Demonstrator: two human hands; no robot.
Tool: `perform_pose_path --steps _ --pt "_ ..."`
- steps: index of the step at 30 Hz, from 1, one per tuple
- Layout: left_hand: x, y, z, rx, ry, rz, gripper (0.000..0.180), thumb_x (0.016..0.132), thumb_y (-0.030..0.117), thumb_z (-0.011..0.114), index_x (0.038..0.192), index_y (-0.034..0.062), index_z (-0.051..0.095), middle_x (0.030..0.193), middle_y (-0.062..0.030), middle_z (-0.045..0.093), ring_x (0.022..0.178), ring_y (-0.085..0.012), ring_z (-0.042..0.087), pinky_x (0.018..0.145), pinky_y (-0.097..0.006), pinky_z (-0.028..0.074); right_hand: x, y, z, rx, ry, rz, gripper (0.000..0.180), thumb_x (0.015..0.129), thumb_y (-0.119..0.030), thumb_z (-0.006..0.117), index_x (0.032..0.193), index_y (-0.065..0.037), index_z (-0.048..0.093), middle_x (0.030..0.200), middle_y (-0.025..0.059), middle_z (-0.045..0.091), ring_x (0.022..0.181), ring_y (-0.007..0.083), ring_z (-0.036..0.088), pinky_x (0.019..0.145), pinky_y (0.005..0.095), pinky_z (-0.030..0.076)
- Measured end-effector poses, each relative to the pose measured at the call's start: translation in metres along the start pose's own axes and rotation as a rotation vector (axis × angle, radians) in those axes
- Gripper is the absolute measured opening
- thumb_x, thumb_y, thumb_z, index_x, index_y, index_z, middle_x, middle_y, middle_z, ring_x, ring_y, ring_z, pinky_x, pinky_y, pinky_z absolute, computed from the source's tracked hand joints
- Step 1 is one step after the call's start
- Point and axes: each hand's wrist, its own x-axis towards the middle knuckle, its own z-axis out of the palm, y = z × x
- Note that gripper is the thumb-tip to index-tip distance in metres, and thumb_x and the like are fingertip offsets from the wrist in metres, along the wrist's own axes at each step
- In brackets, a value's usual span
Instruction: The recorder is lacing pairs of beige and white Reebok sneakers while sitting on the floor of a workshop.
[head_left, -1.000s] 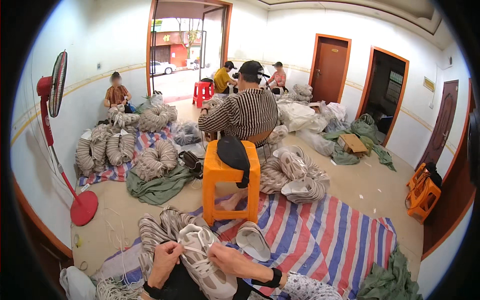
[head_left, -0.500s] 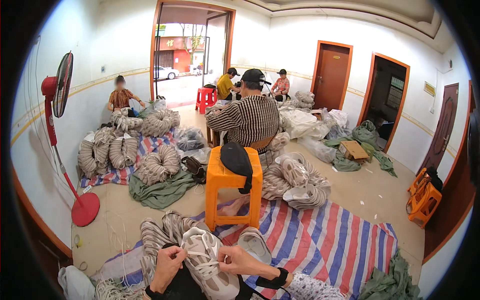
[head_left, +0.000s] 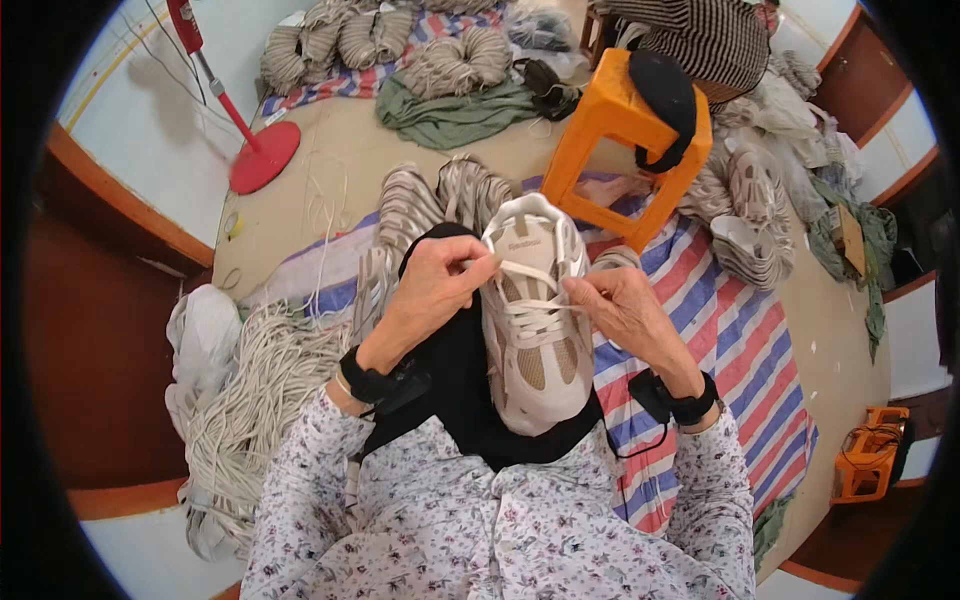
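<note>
A beige and white sneaker upper [head_left: 541,392] lies over my black-clad lap, its toe toward me. Pale shoelace [head_left: 530,272] crosses its front in several rows. My left hand [head_left: 437,287] is closed beside the upper's left edge, thumb and forefinger pinching a stretch of the lace near the top rows. On the opposite edge, my right hand [head_left: 622,308] pinches the lace by the eyelets, its fingers touching the upper. The fingertips partly hide the lace ends.
Loose laces [head_left: 255,400] lie heaped at my left. Stacked uppers [head_left: 408,205] stand just beyond my lap on a striped sheet [head_left: 700,345]. An orange stool [head_left: 590,115] holding a black bag [head_left: 663,95] stands ahead, near a seated person in stripes [head_left: 705,40]. A red fan base [head_left: 265,158] is at far left.
My view has tilted down, bringing my lap and sleeves into sight. The upper stays on my lap. Both hands remain at its lacing, the right now closer against the eyelet edge.
</note>
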Motion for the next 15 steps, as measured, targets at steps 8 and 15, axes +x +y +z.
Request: perform_pose_path --steps 8,15 --pt "-0.011 -0.013 -0.007 0.005 -0.053 0.002 0.024 0.096 0.023 0.064 0.083 0.0030 0.070 0.065 0.0049 0.060 0.050 -0.0018 0.049 0.045 -0.019 0.036 -0.001 -0.003 -0.002 0.132 -0.244 0.031 0.026 0.093 -0.015 0.066 0.079 0.007 0.067 0.060 0.0035 0.057 0.059 0.0073 0.049 0.053 0.0267 0.041" --pt "-0.020 -0.006 -0.006 0.012 -0.048 -0.044 0.023 0.091 0.018 0.067 0.079 -0.0021 0.067 0.059 0.0043 0.054 0.054 -0.0025 0.046 0.049 -0.023 0.036 0.007 -0.011 -0.018 -0.303 0.023 -0.495 0.003 0.085 -0.004 0.068 0.085 -0.002 0.067 0.092 0.0063 0.057 0.079 0.0241 0.059 0.065 0.0345 0.043"
